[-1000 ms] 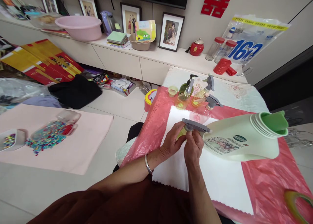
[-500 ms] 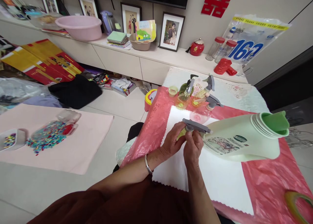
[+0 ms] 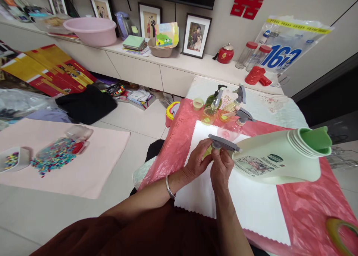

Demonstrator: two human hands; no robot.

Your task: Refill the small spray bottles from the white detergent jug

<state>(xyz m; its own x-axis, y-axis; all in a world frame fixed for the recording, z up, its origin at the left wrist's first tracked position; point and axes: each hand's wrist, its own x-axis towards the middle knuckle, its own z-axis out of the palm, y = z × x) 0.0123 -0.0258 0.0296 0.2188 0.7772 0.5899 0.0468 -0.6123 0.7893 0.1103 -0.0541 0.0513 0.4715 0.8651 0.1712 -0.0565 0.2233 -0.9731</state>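
Note:
Between my two hands stands a small spray bottle with a grey trigger head (image 3: 224, 143); its yellowish body is mostly hidden by my fingers. My left hand (image 3: 198, 159) wraps round the bottle's side, a silver bangle on its wrist. At the neck, just under the grey head, my right hand (image 3: 222, 168) has its thumb and fingers closed. Right beside the hands a large pale green jug (image 3: 275, 159) with a green spout stands on the white cloth (image 3: 195, 200). Behind are more spray bottles, among them a clear one with pinkish liquid (image 3: 231, 131) and a yellow one (image 3: 209, 116).
A dark green pump bottle (image 3: 210, 102) and a small cup (image 3: 198, 103) stand at the table's back. Red plastic sheeting (image 3: 302, 207) covers the table, with a tape roll (image 3: 341, 233) at the near right corner. Colourful beads (image 3: 53, 159) lie on a pink surface to the left.
The grey trigger head has tilted very slightly and my right fingers have shifted a little at the neck. Everything else looks the same.

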